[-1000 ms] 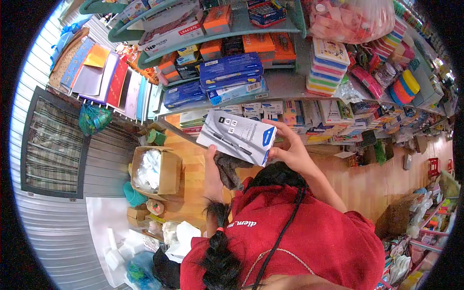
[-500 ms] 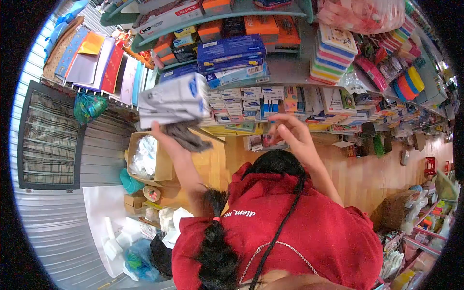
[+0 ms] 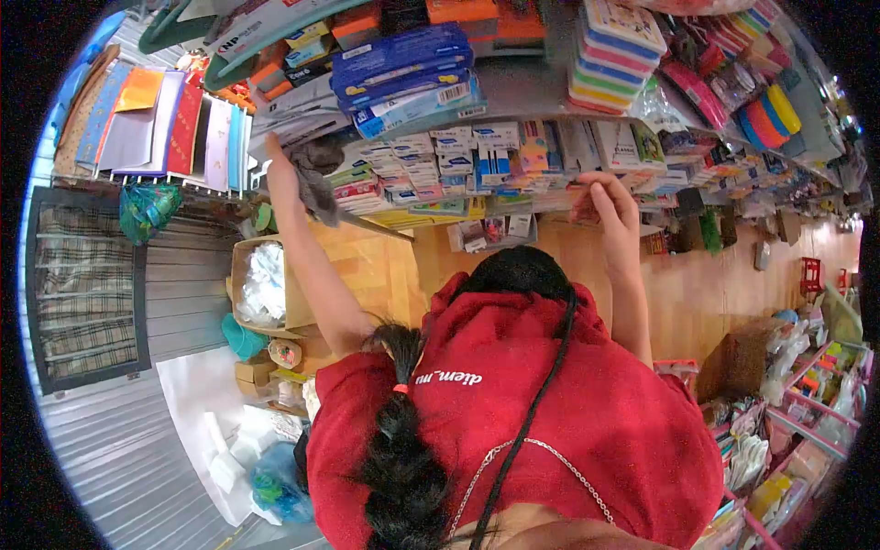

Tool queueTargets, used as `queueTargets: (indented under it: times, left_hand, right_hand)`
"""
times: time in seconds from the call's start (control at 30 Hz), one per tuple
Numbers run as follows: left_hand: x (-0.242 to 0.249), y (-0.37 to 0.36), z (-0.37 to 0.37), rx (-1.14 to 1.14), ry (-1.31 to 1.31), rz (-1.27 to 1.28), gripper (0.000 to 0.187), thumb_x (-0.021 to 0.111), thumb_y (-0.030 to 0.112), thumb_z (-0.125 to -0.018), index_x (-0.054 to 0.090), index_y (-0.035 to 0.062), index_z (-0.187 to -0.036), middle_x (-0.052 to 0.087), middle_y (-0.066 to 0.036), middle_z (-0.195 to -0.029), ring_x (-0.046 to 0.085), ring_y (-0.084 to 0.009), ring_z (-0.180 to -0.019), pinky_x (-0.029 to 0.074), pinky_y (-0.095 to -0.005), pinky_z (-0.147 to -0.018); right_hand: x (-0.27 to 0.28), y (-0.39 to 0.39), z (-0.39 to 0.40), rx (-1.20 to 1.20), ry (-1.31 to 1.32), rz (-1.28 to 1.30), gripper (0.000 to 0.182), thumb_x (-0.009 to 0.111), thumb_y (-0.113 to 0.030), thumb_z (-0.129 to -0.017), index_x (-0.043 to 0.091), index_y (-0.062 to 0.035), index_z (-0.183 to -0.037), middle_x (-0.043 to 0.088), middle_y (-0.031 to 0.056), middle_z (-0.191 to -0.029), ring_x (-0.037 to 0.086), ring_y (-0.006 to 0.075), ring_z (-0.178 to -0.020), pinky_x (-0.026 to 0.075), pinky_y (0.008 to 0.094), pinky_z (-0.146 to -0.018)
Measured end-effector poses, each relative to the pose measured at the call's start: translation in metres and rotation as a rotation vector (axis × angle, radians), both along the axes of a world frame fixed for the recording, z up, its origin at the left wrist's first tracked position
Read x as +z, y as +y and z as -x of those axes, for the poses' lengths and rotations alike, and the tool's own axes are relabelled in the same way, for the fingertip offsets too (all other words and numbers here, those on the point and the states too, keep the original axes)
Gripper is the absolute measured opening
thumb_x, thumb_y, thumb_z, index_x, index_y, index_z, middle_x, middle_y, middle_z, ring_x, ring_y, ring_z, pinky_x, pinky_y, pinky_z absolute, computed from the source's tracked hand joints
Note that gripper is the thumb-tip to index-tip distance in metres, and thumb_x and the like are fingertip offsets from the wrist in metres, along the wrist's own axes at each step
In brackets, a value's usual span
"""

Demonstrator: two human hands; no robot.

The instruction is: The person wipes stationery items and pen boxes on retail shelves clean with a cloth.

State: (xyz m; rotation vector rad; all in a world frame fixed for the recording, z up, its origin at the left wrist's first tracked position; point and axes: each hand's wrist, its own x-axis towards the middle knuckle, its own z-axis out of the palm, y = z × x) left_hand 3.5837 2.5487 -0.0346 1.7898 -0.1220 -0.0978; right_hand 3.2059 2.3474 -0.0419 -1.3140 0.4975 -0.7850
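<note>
My left hand (image 3: pixel 278 158) is stretched out to the shelf at upper left, gripping a stack of white boxes (image 3: pixel 298 112) from its near side. Most of its fingers are hidden by the boxes. A dark grey cloth (image 3: pixel 318 183) hangs just beside this hand, below the stack. Right of the boxes lies a pile of blue boxes (image 3: pixel 401 71). My right hand (image 3: pixel 607 203) hovers before the lower shelf, fingers loosely bent and apart, with nothing visible in it. Nearest to it are small packets and booklets (image 3: pixel 623 147).
Small white and blue boxes (image 3: pixel 440 160) fill the lower shelf. Above right stands a stack of coloured plastic containers (image 3: pixel 614 55). Folders (image 3: pixel 183 124) hang at left over a green net bag (image 3: pixel 149 211). An open carton (image 3: pixel 298 293) with white bags is on the floor.
My left hand has carried the white boxes and grey cloth up and left to the shelf beside the blue boxes. My right hand has moved right and slightly up. The view has shifted a little.
</note>
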Motion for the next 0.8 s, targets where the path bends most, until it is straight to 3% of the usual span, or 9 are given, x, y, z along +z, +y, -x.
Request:
queueTargets:
  times: [0.13, 0.23, 0.37, 0.4, 0.43, 0.47, 0.67, 0.77, 0.8]
  left_hand:
    - [0.017, 0.000, 0.008, 0.046, -0.132, -0.273, 0.093, 0.029, 0.072, -0.075, 0.054, -0.0163, -0.092, 0.056, -0.021, -0.084, 0.049, -0.0272, -0.079, 0.036, -0.0356, -0.077]
    - [0.018, 0.000, 0.005, 0.046, -0.053, -0.330, 0.096, 0.028, 0.074, -0.074, 0.055, -0.0169, -0.088, 0.056, -0.020, -0.082, 0.048, -0.0272, -0.078, 0.036, -0.0355, -0.076]
    - [0.004, 0.017, 0.014, -0.039, -0.101, -0.145, 0.085, 0.023, 0.067, -0.081, 0.060, -0.0094, -0.087, 0.059, -0.016, -0.081, 0.052, -0.0260, -0.076, 0.039, -0.0333, -0.077]
    - [0.008, 0.019, 0.029, -0.071, -0.071, -0.027, 0.071, 0.021, 0.055, -0.088, 0.061, -0.0045, -0.092, 0.060, -0.012, -0.084, 0.055, -0.0234, -0.077, 0.041, -0.0305, -0.077]
    - [0.010, 0.023, 0.045, -0.063, -0.030, 0.053, 0.068, 0.021, 0.052, -0.089, 0.060, -0.0038, -0.093, 0.060, -0.012, -0.086, 0.055, -0.0229, -0.080, 0.042, -0.0309, -0.078]
    - [0.012, 0.027, 0.060, -0.055, 0.012, 0.131, 0.065, 0.021, 0.050, -0.090, 0.060, -0.0030, -0.095, 0.060, -0.012, -0.089, 0.055, -0.0224, -0.084, 0.042, -0.0313, -0.078]
    - [-0.010, 0.059, 0.083, -0.008, -0.002, 0.278, 0.055, 0.024, 0.041, -0.092, 0.059, -0.0016, -0.093, 0.060, -0.013, -0.088, 0.058, -0.0223, -0.080, 0.046, -0.0312, -0.075]
    - [-0.009, 0.063, 0.094, 0.020, -0.015, 0.290, 0.051, 0.026, 0.039, -0.092, 0.058, -0.0011, -0.093, 0.060, -0.013, -0.086, 0.058, -0.0223, -0.079, 0.046, -0.0319, -0.073]
    - [-0.008, 0.064, 0.099, 0.036, -0.020, 0.274, 0.051, 0.026, 0.039, -0.092, 0.058, -0.0010, -0.093, 0.060, -0.013, -0.086, 0.058, -0.0223, -0.079, 0.046, -0.0322, -0.073]
  right_hand:
    - [-0.028, -0.018, 0.002, -0.029, 0.120, -0.028, 0.020, 0.045, -0.014, -0.089, 0.055, -0.0024, -0.100, 0.057, 0.0024, -0.076, 0.054, 0.0078, -0.068, 0.044, 0.0216, -0.061]
    - [-0.072, -0.039, -0.010, -0.059, 0.289, 0.104, 0.023, 0.051, -0.016, -0.085, 0.055, -0.0010, -0.101, 0.059, 0.0086, -0.081, 0.058, 0.0136, -0.074, 0.046, 0.0250, -0.064]
    - [-0.114, -0.067, -0.034, -0.127, 0.562, 0.653, 0.032, 0.058, -0.021, -0.078, 0.054, -0.0005, -0.103, 0.059, 0.0185, -0.087, 0.059, 0.0273, -0.082, 0.047, 0.0339, -0.071]
    - [-0.127, -0.073, -0.041, -0.146, 0.643, 0.832, 0.035, 0.059, -0.023, -0.077, 0.054, -0.0004, -0.103, 0.058, 0.0201, -0.089, 0.058, 0.0303, -0.084, 0.047, 0.0359, -0.073]
    - [-0.140, -0.080, -0.046, -0.164, 0.725, 1.008, 0.037, 0.059, -0.025, -0.076, 0.053, -0.0004, -0.104, 0.058, 0.0217, -0.090, 0.057, 0.0333, -0.085, 0.047, 0.0380, -0.074]
    - [-0.154, -0.089, -0.049, -0.002, 0.892, 1.025, 0.056, 0.061, -0.024, -0.073, 0.040, -0.0009, -0.119, 0.045, 0.0201, -0.118, 0.050, 0.0363, -0.101, 0.044, 0.0404, -0.080]
    - [-0.201, -0.108, -0.083, 0.223, 1.278, 1.072, 0.066, 0.060, -0.038, -0.073, 0.038, -0.0010, -0.123, 0.031, 0.0187, -0.132, 0.037, 0.0314, -0.117, 0.040, 0.0377, -0.090]
    - [-0.223, -0.107, -0.094, 0.179, 1.336, 1.253, 0.058, 0.057, -0.039, -0.076, 0.046, -0.0008, -0.118, 0.032, 0.0180, -0.132, 0.036, 0.0305, -0.119, 0.039, 0.0376, -0.091]
    - [-0.257, -0.118, -0.094, -0.039, 1.352, 1.598, 0.053, 0.058, -0.036, -0.076, 0.049, -0.0014, -0.115, 0.034, 0.0174, -0.131, 0.036, 0.0300, -0.118, 0.039, 0.0380, -0.090]
